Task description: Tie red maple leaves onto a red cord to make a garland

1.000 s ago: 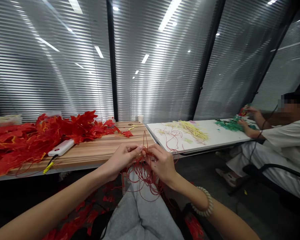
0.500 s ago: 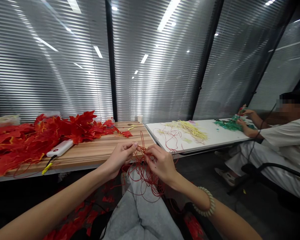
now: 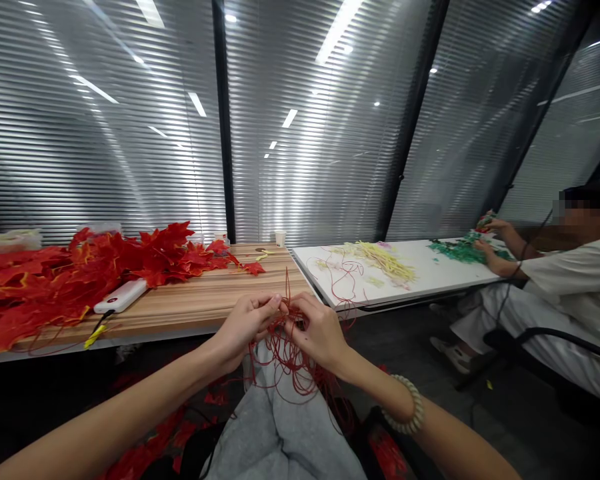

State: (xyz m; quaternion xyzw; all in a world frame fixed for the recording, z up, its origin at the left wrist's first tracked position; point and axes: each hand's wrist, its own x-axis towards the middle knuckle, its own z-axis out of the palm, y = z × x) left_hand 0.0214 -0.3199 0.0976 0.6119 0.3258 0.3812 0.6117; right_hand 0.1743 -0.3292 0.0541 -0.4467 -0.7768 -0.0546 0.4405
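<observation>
A tangled bunch of thin red cord (image 3: 291,357) hangs in loops over my grey-clad lap, with one narrow loop poking up above my fingers. My left hand (image 3: 253,323) pinches the cord between thumb and fingers at the top of the tangle. Close beside it, my right hand (image 3: 320,330) has its fingers curled round the same bunch; a beige coiled band circles that wrist. Where exactly the strands cross between the fingertips is too fine to make out.
Red fabric maple leaves (image 3: 145,257) heap on the wooden table (image 3: 200,303), beside a white power bank (image 3: 121,296) with a cable. Yellow strips (image 3: 385,260) and loose red cord lie on the white table (image 3: 325,257). At right, a seated person (image 3: 575,280) handles green pieces (image 3: 460,248).
Both hands have come closer together and dropped slightly, the left moving right. The hanging tangle has shifted a little with them, and both hands keep hold of the cord.
</observation>
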